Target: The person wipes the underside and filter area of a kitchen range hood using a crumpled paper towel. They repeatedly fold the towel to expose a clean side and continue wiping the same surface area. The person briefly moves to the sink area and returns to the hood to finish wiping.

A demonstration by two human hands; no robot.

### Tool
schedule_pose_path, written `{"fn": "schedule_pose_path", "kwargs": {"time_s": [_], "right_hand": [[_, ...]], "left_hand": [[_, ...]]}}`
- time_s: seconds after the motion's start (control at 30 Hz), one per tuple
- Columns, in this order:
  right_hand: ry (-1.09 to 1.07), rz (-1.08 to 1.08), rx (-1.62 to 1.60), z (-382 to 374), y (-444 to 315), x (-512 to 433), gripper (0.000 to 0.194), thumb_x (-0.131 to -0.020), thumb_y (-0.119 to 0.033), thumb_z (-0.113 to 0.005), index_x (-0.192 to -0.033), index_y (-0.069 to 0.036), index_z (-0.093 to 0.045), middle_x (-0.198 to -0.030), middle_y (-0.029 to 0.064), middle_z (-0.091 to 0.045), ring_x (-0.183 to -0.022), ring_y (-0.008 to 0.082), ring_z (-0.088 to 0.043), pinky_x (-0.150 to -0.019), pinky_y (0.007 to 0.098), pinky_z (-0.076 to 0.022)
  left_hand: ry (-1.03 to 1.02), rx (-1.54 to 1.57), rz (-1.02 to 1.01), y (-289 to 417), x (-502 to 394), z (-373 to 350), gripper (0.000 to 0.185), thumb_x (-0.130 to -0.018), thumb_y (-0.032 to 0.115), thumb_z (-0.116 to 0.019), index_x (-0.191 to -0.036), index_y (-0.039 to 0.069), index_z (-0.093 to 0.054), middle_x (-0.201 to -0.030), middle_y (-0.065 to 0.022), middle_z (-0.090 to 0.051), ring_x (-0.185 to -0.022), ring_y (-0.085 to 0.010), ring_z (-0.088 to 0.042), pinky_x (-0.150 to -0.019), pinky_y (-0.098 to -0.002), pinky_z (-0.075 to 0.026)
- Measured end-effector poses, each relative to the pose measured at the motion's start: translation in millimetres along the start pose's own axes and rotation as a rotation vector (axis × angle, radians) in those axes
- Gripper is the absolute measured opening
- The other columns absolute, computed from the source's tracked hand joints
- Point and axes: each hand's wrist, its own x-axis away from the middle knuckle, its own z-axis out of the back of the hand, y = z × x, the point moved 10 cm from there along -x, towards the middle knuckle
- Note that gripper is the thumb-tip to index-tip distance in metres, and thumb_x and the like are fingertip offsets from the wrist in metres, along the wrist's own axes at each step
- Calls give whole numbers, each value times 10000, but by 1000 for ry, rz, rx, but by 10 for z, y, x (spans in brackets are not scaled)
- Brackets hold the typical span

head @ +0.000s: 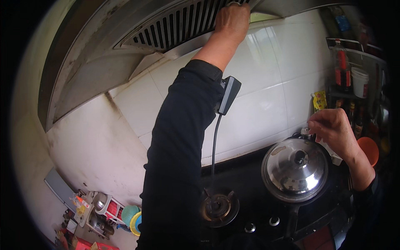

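My left hand is raised to the slotted metal grille of a range hood. Its fingertips run up to the top of the picture, so their hold is unclear. To the right, my right hand hovers above the far edge of a pan's shiny domed lid, fingers curled. Whether anything small sits in those fingers does not show. A black knob tops the lid, and the pan's dark handle points toward me. Just behind the right fingertips is a small shiny container.
On the black gas hob is a bare burner with two control knobs nearby. A plug adapter on the tiled wall trails a grey cable. Bottles and a white tub stand on a right-hand rack, above an orange bowl.
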Motion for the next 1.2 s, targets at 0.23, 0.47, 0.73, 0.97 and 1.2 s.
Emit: {"fn": "schedule_pose_path", "kwargs": {"time_s": [0.23, 0.47, 0.73, 0.97, 1.2], "right_hand": [[-21, 19, -33, -131, -115, 3, 118, -811, -54, -574, -792, 56, -612, -641, 73, -598, -523, 85, -538, -485, 208, -447], [-54, 5, 51, -280, -280, 0, 107, -812, -46, -571, -805, 48, -623, -644, 56, -598, -549, 87, -556, -512, 210, -469], [-91, 45, 89, -452, -479, -18, 98, -800, -34, -572, -806, 48, -625, -638, 60, -594, -549, 85, -556, -510, 214, -471], [-76, 46, 95, -443, -543, 24, 100, -802, -39, -580, -803, 50, -626, -640, 62, -597, -535, 88, -553, -506, 215, -468], [-100, 59, 58, -516, -605, 23, 104, -800, -46, -585, -811, 49, -627, -637, 55, -595, -534, 87, -551, -505, 216, -466]], "left_hand": [[259, 37, -77, -222, 160, 675, 265, -709, 135, -572, -953, 34, -593, -951, -164, -555, -912, -340, -508, -776, -416, -431], [172, -343, -228, -518, 563, 692, 98, -598, 21, -598, -681, 53, -641, -749, -82, -544, -756, -247, -539, -656, -339, -486], [-140, -569, -77, -865, 992, 442, 92, -606, -4, -615, -678, 37, -656, -793, -99, -579, -786, -248, -561, -694, -334, -483], [-411, -587, 207, -1318, 1175, 450, 134, -678, 11, -638, -797, 49, -685, -948, -134, -603, -893, -278, -579, -742, -325, -488], [-190, -425, 65, -868, 1086, 953, 78, -650, 0, -618, -719, 30, -641, -867, -143, -602, -862, -266, -585, -737, -327, -492]]}}
